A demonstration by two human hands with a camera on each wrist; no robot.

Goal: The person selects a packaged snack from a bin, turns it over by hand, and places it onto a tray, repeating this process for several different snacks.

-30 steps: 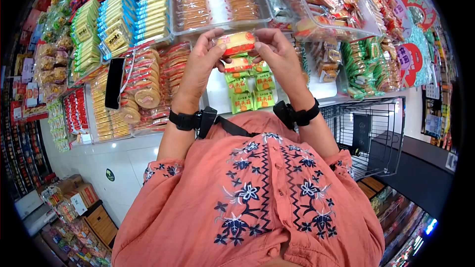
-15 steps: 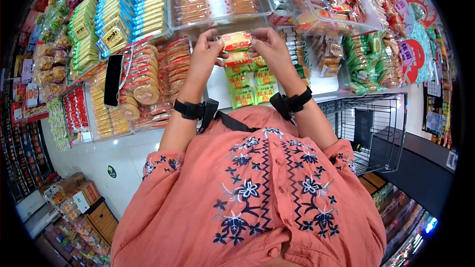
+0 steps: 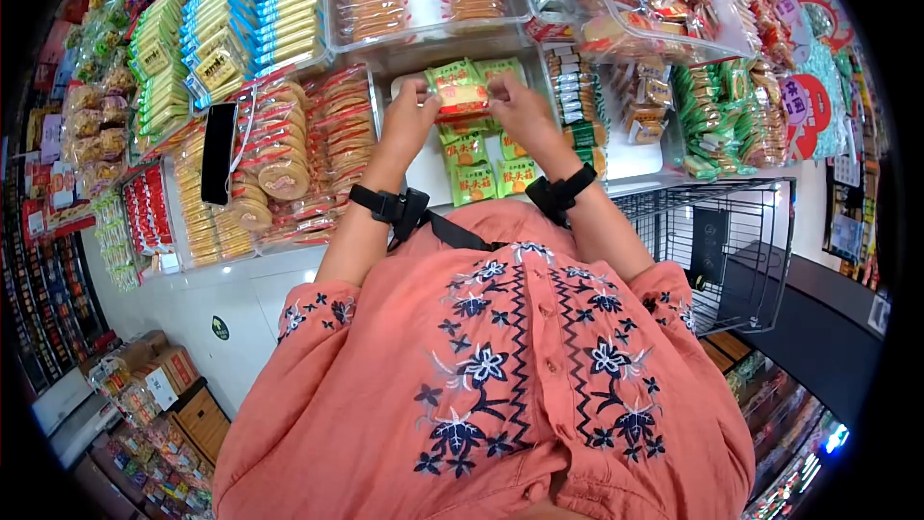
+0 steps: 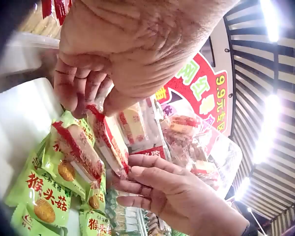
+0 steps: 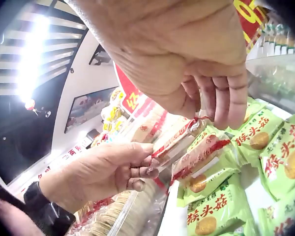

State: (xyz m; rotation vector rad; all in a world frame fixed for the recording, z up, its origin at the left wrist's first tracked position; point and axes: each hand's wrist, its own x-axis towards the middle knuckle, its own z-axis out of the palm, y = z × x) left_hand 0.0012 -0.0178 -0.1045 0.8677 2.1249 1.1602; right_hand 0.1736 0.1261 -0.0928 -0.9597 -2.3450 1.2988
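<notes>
Red-trimmed clear film wraps the snack packet (image 3: 462, 101), which sits in the upper middle of the head view, held level between both hands just above the white tray (image 3: 423, 178).

Left hand (image 3: 409, 117): thumb and fingers curled, pinching the packet's end at picture left. Right hand (image 3: 520, 108): curled likewise, pinching the opposite end. The right wrist view confirms fingertips (image 5: 221, 110) on the wrapper seal. Neither hand carries anything else.

Beneath the packet, green packets (image 3: 476, 178) lie in rows on the tray. The left wrist view shows a second red-trimmed packet (image 4: 76, 147) resting on top of them, just beside the held one. Whether the held packet touches the goods below cannot be told.

Judgement: the step in hand is the placing of the packet onto the tray's stock, with both grips not yet let go. The next move calls for lowering it flat beside its twin, square with the rows. Both pinches should loosen together so that it neither tips nor slides on the slick green wrappers.

Also noted: a phone (image 3: 219, 154) lying on round biscuits at middle left, and a wire basket (image 3: 722, 250) at right.
</notes>
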